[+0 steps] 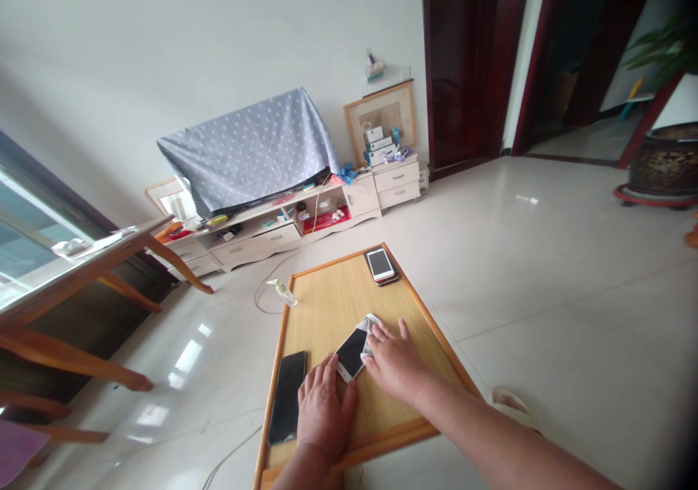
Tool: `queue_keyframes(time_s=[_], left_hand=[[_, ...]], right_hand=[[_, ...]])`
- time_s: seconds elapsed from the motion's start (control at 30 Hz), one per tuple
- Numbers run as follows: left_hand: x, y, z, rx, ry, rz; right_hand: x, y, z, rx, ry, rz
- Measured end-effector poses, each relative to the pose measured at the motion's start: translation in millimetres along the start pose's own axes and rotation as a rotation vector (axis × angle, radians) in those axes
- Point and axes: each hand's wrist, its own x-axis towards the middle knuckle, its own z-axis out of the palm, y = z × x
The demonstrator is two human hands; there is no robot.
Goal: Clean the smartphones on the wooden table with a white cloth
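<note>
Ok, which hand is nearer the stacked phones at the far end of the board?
Right hand: it's nearer the stacked phones, short of them on the board; the left hand sits farther back.

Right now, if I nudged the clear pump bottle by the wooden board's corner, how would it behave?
The clear pump bottle lies on its side, so it would probably roll. It looks like plastic, so likely light and not fragile.

Left hand (324,414), right hand (392,363) — both on a white smartphone (350,353)
</note>
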Motion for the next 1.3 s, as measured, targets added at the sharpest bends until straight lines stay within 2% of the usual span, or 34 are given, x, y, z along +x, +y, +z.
queue_keyframes(time_s=[0.17,0.33,0.47,0.6,0.8,1.0,1.2,1.3], left_hand=[[0.6,2.0,-2.0,-0.003,-0.015,-0.019],[-0.4,1.2,-3.2,-0.005,-0.022,-0.012],[-0.7,0.3,-3.2,-0.009,-0.014,-0.009],[-0.7,0.3,-3.0,-0.013,-0.005,-0.007],[-0.3,0.9,-2.7,-0.007,-0.011,-0.014],[0.0,1.7,-4.6,-0.005,-0.026,-0.02],[1.5,2.2,-5.7,-0.016,-0.047,-0.023],[1.3,1.8,-4.3,-0.015,-0.04,-0.022]], right_hand=[[-7.0,-9.9,4.2,0.03,-0.031,-0.101],[5.3,3.7,-2.9,0.027,-0.01,-0.004],[14.5,11.9,-0.6,-0.013,0.008,0.058],[12.7,5.0,7.6,-0.026,0.009,0.048],[8.7,-2.9,8.9,0.024,-0.01,-0.061],[14.8,-3.1,4.1,0.003,-0.005,0.044],[1.7,-30.1,17.6,0.039,-0.09,-0.214],[-1.0,-33.4,16.8,0.073,-0.114,-0.257]])
